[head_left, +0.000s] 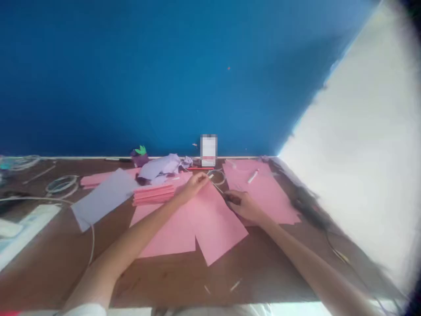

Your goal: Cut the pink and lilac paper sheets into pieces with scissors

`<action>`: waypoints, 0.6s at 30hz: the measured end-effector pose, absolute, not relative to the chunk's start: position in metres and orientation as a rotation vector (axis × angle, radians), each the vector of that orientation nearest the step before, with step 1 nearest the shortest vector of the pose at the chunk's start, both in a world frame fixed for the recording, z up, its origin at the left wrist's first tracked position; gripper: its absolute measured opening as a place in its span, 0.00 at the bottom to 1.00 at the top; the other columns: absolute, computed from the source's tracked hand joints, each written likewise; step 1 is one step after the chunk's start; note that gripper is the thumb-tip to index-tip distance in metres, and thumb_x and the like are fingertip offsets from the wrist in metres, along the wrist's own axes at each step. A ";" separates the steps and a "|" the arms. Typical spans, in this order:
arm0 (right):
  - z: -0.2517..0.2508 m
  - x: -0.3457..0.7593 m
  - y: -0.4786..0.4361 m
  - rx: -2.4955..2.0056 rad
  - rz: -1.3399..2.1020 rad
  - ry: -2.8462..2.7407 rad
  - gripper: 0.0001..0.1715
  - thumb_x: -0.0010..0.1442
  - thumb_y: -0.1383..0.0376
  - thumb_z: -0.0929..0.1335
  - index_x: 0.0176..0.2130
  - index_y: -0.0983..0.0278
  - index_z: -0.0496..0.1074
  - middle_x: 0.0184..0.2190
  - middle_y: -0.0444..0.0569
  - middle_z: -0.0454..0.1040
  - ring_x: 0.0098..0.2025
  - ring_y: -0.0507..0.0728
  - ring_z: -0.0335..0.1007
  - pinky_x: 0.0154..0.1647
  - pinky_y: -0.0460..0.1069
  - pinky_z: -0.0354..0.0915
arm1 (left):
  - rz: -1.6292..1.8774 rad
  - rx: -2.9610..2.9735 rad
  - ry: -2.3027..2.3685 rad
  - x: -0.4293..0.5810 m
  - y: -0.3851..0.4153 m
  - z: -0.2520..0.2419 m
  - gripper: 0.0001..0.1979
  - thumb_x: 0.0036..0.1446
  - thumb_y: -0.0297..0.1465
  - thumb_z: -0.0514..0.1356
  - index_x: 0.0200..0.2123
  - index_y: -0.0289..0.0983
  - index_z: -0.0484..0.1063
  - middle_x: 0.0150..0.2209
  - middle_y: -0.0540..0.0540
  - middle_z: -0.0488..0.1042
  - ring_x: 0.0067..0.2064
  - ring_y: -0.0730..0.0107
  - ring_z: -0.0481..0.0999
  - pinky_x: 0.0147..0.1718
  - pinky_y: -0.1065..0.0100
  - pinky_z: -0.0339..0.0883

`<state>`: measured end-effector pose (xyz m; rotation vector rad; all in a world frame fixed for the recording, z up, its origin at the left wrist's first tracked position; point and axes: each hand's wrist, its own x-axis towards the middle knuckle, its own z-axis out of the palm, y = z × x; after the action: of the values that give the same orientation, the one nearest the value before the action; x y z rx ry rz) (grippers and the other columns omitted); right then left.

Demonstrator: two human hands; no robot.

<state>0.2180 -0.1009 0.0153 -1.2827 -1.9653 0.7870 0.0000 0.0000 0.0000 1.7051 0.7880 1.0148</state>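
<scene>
Bare forearm (131, 241) reaches over flat pink paper sheets (213, 224) on the brown wooden table (256, 263); left hand (195, 185) pinches a thin white strand (217, 185), right hand (243, 206) closes on a dark object (232, 199) (unclear what).

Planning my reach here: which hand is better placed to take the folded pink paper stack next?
Probably your left hand: it is nearer the folded pink paper stack, while your right hand sits farther away, gripping a dark object.

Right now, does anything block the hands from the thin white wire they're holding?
Nothing visible does: the left hand pinches the wire at one end, and the right hand grips a dark item at the other.
</scene>
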 end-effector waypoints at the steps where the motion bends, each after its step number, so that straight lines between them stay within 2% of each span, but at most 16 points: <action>1: 0.015 0.218 -0.100 -1.287 0.783 -1.966 0.16 0.56 0.65 0.64 0.44 0.62 0.73 0.35 0.45 0.76 0.33 0.53 0.69 0.35 0.47 0.63 | 1.014 1.706 0.795 0.000 -0.001 0.001 0.13 0.57 0.39 0.56 0.33 0.34 0.67 0.30 0.51 0.65 0.33 0.74 0.63 0.33 0.73 0.55; 8: 0.012 0.219 -0.099 -1.291 0.770 -1.947 0.17 0.55 0.64 0.64 0.45 0.63 0.73 0.32 0.46 0.75 0.31 0.53 0.68 0.32 0.47 0.63 | 0.998 1.715 0.812 0.000 -0.002 0.004 0.12 0.56 0.39 0.56 0.33 0.34 0.68 0.31 0.50 0.67 0.34 0.73 0.64 0.35 0.72 0.56; 18: 0.013 0.219 -0.100 -1.293 0.766 -1.935 0.19 0.55 0.64 0.64 0.46 0.63 0.73 0.31 0.47 0.76 0.32 0.55 0.69 0.34 0.48 0.65 | 0.973 1.715 0.791 -0.002 -0.004 0.006 0.13 0.57 0.40 0.56 0.34 0.35 0.68 0.31 0.50 0.67 0.34 0.73 0.65 0.36 0.72 0.57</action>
<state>0.2190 -0.0996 0.0135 -1.2932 -1.9348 0.7660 -0.0020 -0.0039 0.0064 1.7149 0.7909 0.9734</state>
